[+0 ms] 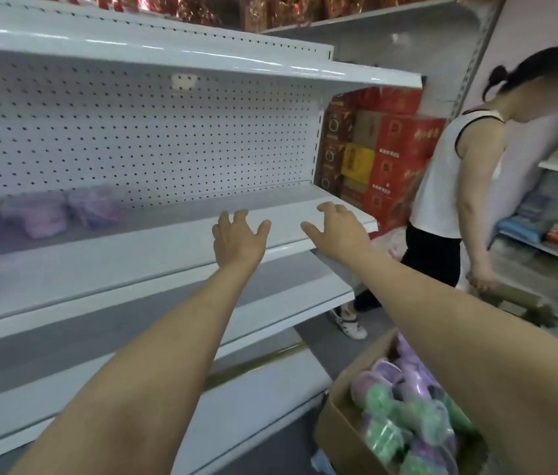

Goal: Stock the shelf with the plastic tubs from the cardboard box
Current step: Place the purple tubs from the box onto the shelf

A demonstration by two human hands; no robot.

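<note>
Two empty hands, left hand (238, 234) and right hand (337, 231), spread over white metal shelf (168, 241); purple-and-green plastic tubs (404, 406) in brown cardboard box (336, 430) | likely light, slippery; grip the sides

We see printing on the stacked red cartons (402, 159) behind the shelving, yet it is too blurred to read.

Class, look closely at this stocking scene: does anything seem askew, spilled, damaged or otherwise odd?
Nothing stands out. Wrapped tubs sit on the shelf at the left, more fill the open cardboard box on the floor, and the left hand and right hand hover open and empty.
</note>
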